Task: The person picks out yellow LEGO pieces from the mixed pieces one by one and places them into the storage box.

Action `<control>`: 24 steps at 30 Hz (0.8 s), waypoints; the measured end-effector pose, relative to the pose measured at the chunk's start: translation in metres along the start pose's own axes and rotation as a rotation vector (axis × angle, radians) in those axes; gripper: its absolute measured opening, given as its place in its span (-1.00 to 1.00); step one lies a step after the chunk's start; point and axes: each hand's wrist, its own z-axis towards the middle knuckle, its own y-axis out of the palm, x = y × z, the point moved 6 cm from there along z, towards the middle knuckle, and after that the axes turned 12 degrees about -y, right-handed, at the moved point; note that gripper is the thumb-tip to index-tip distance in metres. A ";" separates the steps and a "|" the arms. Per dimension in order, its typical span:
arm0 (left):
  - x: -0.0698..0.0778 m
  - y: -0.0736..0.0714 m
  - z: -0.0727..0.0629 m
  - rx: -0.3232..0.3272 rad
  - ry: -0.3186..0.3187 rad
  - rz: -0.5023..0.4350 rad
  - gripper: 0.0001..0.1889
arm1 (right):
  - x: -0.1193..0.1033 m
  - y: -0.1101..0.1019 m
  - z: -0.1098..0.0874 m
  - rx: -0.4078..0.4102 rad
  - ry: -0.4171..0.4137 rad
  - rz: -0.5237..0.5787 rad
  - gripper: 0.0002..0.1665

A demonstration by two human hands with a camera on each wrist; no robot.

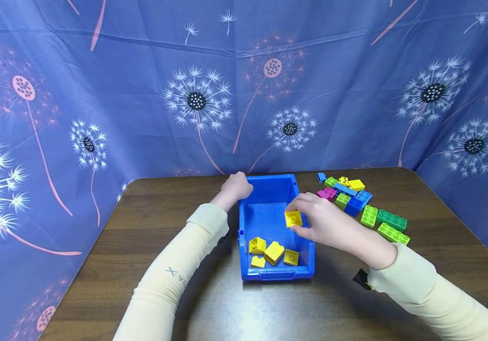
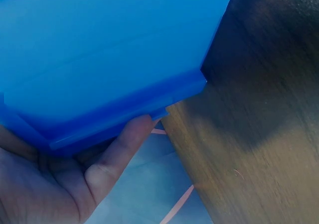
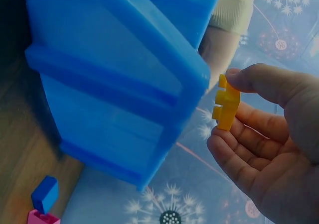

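A blue plastic bin (image 1: 265, 213) stands on the table with several yellow toy bricks (image 1: 274, 253) lying loose near its front end. My left hand (image 1: 237, 185) grips the rim at the bin's far left corner; in the left wrist view the thumb lies along the rim's edge. Over the right half of the bin, my right hand (image 1: 321, 219) pinches a yellow toy brick (image 1: 293, 219) between thumb and fingers. The right wrist view shows this yellow brick (image 3: 228, 104) side-on, its studs pointing left, apart from the bin wall (image 3: 109, 94).
Right of the bin lies a loose group of toy bricks: lime green bricks (image 1: 369, 216), a dark green brick (image 1: 392, 220), blue bricks (image 1: 353, 206), magenta bricks (image 1: 327, 193) and a yellow brick (image 1: 356, 184). A patterned blue cloth (image 1: 141, 94) hangs behind the wooden table (image 1: 176, 203).
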 end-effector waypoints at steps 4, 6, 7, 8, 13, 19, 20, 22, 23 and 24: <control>0.000 0.000 0.000 -0.002 0.000 -0.012 -0.83 | -0.004 0.008 0.001 -0.032 -0.012 0.003 -0.55; 0.000 0.000 0.000 0.001 0.000 -0.012 -0.83 | -0.006 0.012 0.002 -0.050 -0.021 0.001 -0.55; 0.000 0.000 -0.001 0.001 0.000 -0.015 -0.83 | -0.007 0.014 0.002 -0.056 -0.027 -0.001 -0.55; 0.000 0.000 -0.001 0.003 0.001 -0.015 -0.83 | -0.008 0.016 0.002 -0.063 -0.032 -0.004 -0.55; -0.001 0.001 -0.001 0.000 0.001 -0.018 -0.84 | -0.013 0.026 0.004 -0.078 -0.058 -0.017 -0.54; -0.001 0.001 -0.002 -0.007 -0.003 -0.030 -0.84 | -0.017 0.038 0.008 -0.096 -0.093 -0.006 -0.55; -0.001 0.001 -0.002 -0.007 -0.003 -0.031 -0.84 | -0.018 0.040 0.008 -0.101 -0.096 -0.006 -0.56; -0.001 0.001 -0.002 -0.006 -0.002 -0.033 -0.84 | -0.019 0.044 0.009 -0.111 -0.100 -0.015 -0.56; -0.001 0.001 -0.002 -0.005 -0.002 -0.034 -0.83 | -0.019 0.046 0.009 -0.115 -0.101 -0.018 -0.56; -0.001 0.001 -0.002 -0.007 -0.002 -0.035 -0.83 | -0.019 0.048 0.010 -0.120 -0.099 -0.022 -0.56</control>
